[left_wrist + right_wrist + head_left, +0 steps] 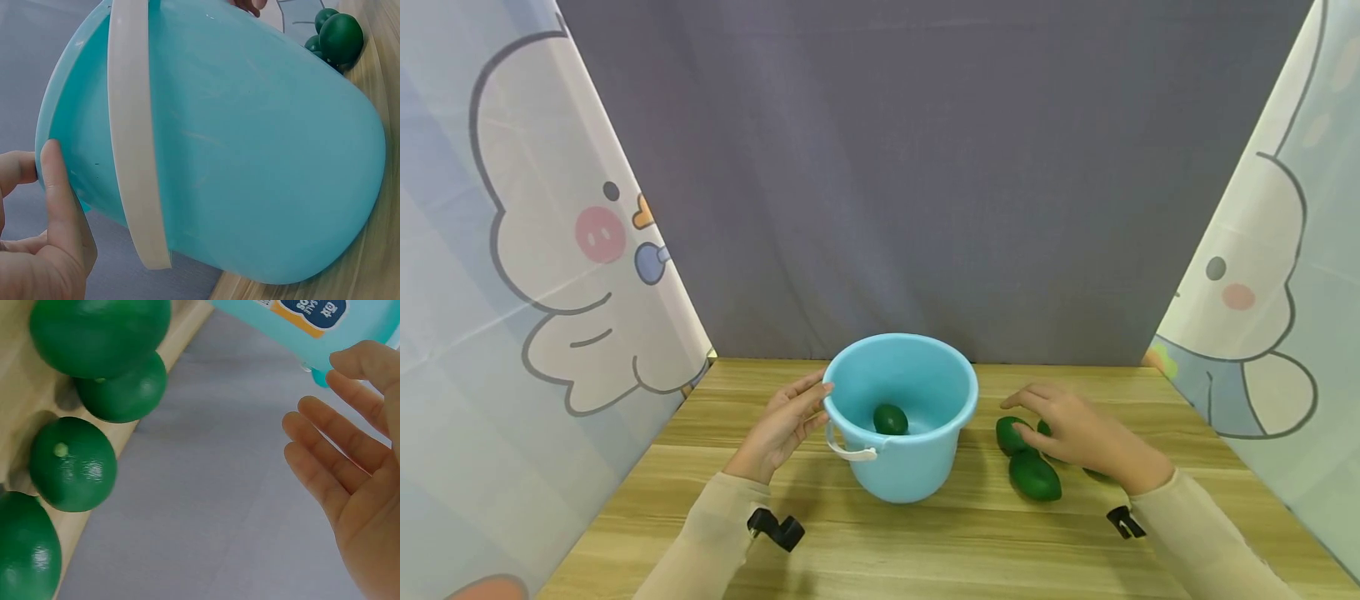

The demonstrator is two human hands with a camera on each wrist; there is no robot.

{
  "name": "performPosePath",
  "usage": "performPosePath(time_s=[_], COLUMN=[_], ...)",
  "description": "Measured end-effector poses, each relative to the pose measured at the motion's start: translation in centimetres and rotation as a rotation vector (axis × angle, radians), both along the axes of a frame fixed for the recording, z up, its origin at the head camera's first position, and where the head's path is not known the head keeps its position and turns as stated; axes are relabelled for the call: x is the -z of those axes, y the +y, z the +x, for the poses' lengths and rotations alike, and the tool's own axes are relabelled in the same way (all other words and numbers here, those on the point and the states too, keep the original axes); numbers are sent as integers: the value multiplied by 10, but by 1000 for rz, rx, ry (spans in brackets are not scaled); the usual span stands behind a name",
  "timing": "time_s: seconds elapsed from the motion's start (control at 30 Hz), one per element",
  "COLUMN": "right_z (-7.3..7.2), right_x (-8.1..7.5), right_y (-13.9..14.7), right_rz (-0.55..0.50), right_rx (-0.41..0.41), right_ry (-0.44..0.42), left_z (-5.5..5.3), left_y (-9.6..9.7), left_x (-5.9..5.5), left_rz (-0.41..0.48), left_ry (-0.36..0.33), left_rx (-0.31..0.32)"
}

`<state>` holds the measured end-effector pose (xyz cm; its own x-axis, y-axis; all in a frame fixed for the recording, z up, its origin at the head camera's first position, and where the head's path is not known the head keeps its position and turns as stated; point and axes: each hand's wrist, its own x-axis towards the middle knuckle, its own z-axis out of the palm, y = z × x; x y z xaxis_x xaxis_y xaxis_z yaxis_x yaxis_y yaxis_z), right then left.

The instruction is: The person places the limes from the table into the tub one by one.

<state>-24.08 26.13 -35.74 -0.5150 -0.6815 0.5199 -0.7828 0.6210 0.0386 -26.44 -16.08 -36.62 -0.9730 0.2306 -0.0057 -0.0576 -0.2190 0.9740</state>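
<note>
A light blue bucket (pixel 901 467) with a white handle (pixel 134 137) stands upright on the table. Inside it lies one glossy dark green oval fruit (pixel 891 419). At the bucket's left side my left hand (pixel 786 425) holds the rim, a fingertip over the edge and other fingers along the outer wall. To the right of the bucket, my right hand (pixel 1063 421) hovers palm down with loosely bent fingers above several more such fruits (pixel 1034 476). In the right wrist view that hand's fingers are spread and hold nothing, apart from the green fruits (pixel 73 464).
The wooden table (pixel 685 517) reaches back to a grey cloth (pixel 910 183). Curtains with cartoon animals (pixel 587 250) hang on both sides. A label (pixel 312 312) shows on the bucket's wall in the right wrist view.
</note>
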Motion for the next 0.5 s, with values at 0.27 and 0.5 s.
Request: performPosePath(time_s=[0.27, 0.5], right_z=[4, 5], right_x=[10, 19], right_y=[5, 8], right_rz=[-8, 8], right_rx=[12, 5], right_ry=[-20, -65], left_z=[-1, 0], left_y=[0, 0], left_x=[0, 0], left_rz=[-7, 8], left_ry=[1, -10], left_rx=[0, -6])
